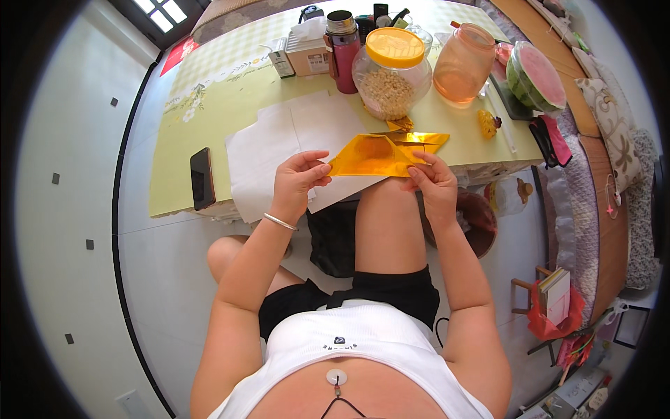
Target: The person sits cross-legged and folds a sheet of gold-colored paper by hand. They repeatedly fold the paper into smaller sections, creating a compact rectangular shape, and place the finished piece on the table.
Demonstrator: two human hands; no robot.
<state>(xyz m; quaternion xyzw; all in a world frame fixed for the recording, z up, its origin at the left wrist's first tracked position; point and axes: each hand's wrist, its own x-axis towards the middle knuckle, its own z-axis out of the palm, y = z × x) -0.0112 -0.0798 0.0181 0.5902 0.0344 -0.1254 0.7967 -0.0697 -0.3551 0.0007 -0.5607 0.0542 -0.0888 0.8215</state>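
Between my two hands a folded sheet of shiny gold paper (366,156) is stretched out over the table's front edge. My left hand (301,176) pinches its left corner between thumb and fingers. At the lower right corner, my right hand (433,183) holds the paper the same way. The sheet's upper part slopes in to a narrower top edge. Just behind it lies another strip of gold paper (429,137), partly covered. White paper sheets (262,150) lie flat under and left of my left hand.
A dark phone (202,179) lies at the table's left front. Behind my hands stand a yellow-lidded jar (392,73), a maroon flask (343,52), a tissue box (308,56) and an orange-tinted jar (465,64). Wrapped watermelon (536,78) sits at right. A bin (478,223) stands below.
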